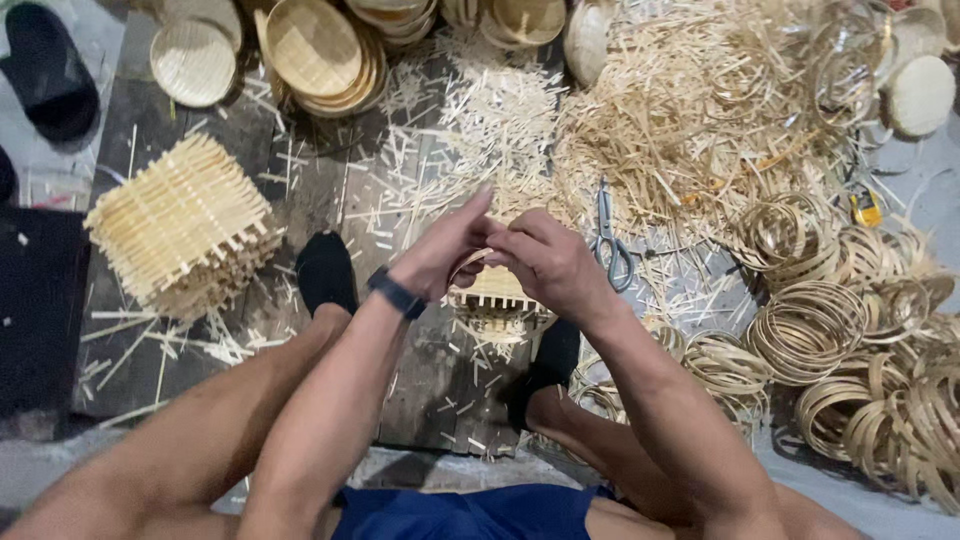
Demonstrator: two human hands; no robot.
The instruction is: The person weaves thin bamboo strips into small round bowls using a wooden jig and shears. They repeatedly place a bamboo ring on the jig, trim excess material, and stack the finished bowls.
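My left hand (440, 248) and my right hand (552, 262) meet over a small woven bamboo mat with a thin bamboo ring (492, 292), both gripping it above the dark wooden board (420, 370). The left wrist wears a dark band. Loose slat ends stick out below the hands. My knees and black-socked feet frame the piece on both sides.
A stack of square woven bamboo mats (182, 228) lies at the left. Scissors (610, 240) rest right of my hands. Bamboo rings (810, 325) pile at the right, finished round baskets (315, 48) at the top, loose strips (690, 110) beyond. A black sandal (48, 68) sits top left.
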